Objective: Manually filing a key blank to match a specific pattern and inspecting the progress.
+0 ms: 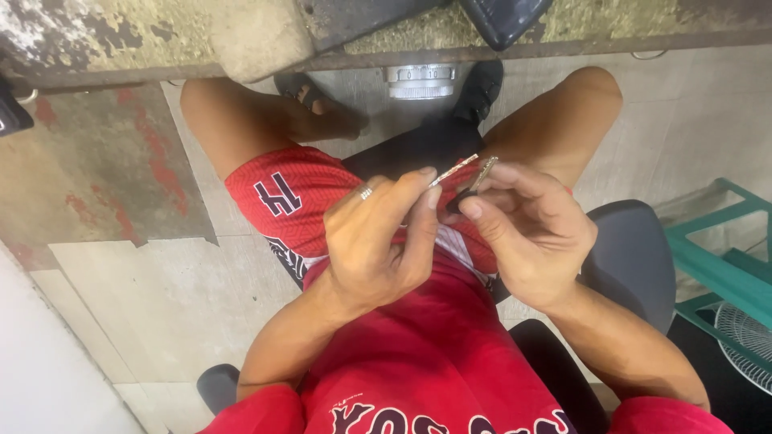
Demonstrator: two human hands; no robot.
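Seated, I hold both hands together above my lap. My left hand (378, 237), with a ring on one finger, pinches a thin metal strip (453, 171) between thumb and fingertips. My right hand (527, 221) grips a key (481, 174) with a dark head, its metal blade pointing up and away. The strip's tip lies close against the key blade. I cannot tell if they touch. Red shorts and a red shirt (418, 354) lie below the hands.
A worn, paint-flaked workbench edge (161, 48) runs across the top, with a round metal dial (420, 80) under it. I sit on a dark chair (635, 249). A green frame (716, 257) and a fan grille (748, 337) stand at the right. My sandalled feet rest on the tiled floor.
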